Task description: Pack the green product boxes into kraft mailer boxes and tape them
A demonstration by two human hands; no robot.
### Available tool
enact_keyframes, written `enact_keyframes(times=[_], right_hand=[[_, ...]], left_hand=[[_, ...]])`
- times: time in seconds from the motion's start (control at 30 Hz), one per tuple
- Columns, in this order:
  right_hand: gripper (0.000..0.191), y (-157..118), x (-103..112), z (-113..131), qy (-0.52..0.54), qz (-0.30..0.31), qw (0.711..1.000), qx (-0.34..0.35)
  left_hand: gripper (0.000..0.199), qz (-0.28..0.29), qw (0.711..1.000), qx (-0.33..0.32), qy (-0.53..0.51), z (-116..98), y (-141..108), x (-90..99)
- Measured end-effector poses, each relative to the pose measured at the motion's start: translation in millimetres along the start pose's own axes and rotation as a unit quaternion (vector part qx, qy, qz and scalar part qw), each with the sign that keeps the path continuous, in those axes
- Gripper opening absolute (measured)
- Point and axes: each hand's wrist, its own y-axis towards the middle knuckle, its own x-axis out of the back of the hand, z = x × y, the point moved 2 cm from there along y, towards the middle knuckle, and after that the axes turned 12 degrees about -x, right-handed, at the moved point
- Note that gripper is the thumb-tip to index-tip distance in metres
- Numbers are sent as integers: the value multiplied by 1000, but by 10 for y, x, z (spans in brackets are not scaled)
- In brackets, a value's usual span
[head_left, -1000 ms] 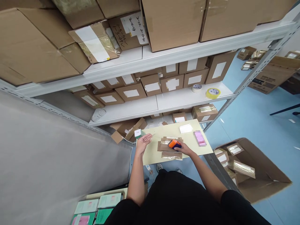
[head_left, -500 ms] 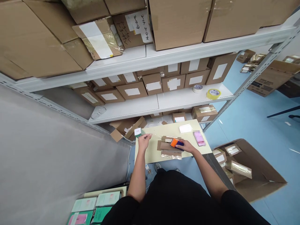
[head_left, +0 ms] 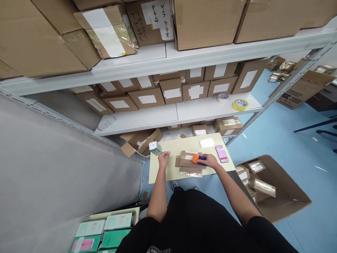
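Observation:
My right hand (head_left: 211, 161) is wrapped around an orange and dark blue tape dispenser (head_left: 195, 159), which rests over a flat brown cardboard box (head_left: 186, 163) on the table. My left hand (head_left: 163, 159) pinches the free end of a clear strip of packing tape (head_left: 174, 154). The strip runs from those fingers across to the box, towards the dispenser. Shiny tape covers the box's near flap. Just beyond my left hand, at the table's left corner, stands a small green and white box (head_left: 155, 148).
A pale table (head_left: 168, 173) bears white labels (head_left: 207, 142) and a pink item (head_left: 221, 154). Behind rises a shelf (head_left: 147, 120) of cartons, with tape rolls (head_left: 240, 104). An open carton (head_left: 285, 188) of parcels sits at right. Green boxes (head_left: 116, 239) lie lower left.
The dispenser has turned to lie level, and the tape strip now shows stretched over the box's left part. My left hand has moved slightly right relative to the table.

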Motion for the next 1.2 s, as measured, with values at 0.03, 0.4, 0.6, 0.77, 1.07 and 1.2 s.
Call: enact_keyframes(times=[0.03,0.4,0.6,0.77,1.07,1.2], right_hand=[[62,4,-1,-2,-2,-3,1000,4],[60,-40,-45,-29,8,-22,1000,-11],[60,-8,-53,35,20,-13,1000,-13],[60,60,-115,148,6,2,1000,-6],[59,162,-157,157,-13,-7,1000,-8],[61,128,-148,176,-23,-6,1000,-12]], left_hand=[[45,-7,1000,17,-5,63,-5,-38],[49,48,988,128,-72,616,-25,-457],[50,80,977,183,-68,858,-141,-752],[46,89,971,213,-62,980,-391,-989],[51,107,975,197,-3,1019,-538,-964],[52,107,979,171,30,892,-495,-784]])
